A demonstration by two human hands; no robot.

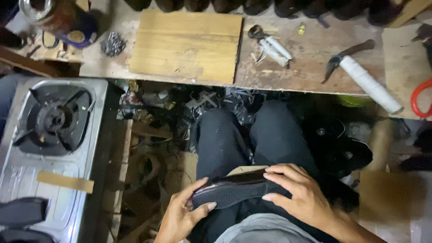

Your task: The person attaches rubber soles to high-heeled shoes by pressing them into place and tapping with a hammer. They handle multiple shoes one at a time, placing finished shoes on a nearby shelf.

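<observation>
Lying across the lap, the black shoe sits clamped between the left grip and right grip, one closed on each end.

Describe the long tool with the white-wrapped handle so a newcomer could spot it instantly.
Start at the wooden workbench across the top, then go to its right end. The long tool lies there diagonally, dark metal jaws pointing up-left, beside a red loop. Unlike the smaller white-handled pliers mid-bench, it has one thick white-wrapped handle.
</observation>
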